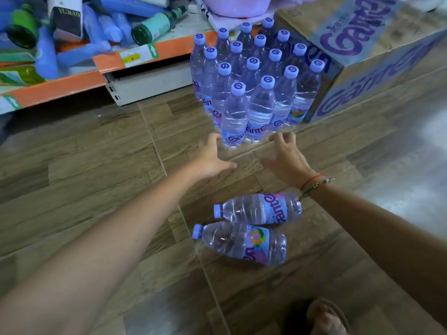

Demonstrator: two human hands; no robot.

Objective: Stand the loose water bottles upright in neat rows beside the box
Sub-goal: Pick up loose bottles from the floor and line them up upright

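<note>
Several clear water bottles with purple caps (251, 93) stand upright in rows on the wooden floor, just left of a cardboard box (377, 56) printed with purple lettering. Two loose bottles lie on their sides nearer to me: one (258, 209) with its cap pointing left, and another (242, 243) just below it. My left hand (210, 155) and my right hand (285, 155) hover with spread fingers just in front of the front row, holding nothing. The right wrist wears thin bracelets.
A low orange-edged shelf (72, 81) at the left holds blue packs and green bottles (154, 25). A white shelf base (150, 85) sits under it. A pale pink tub (237, 6) stands behind the rows. My sandalled foot (326, 317) shows at the bottom right.
</note>
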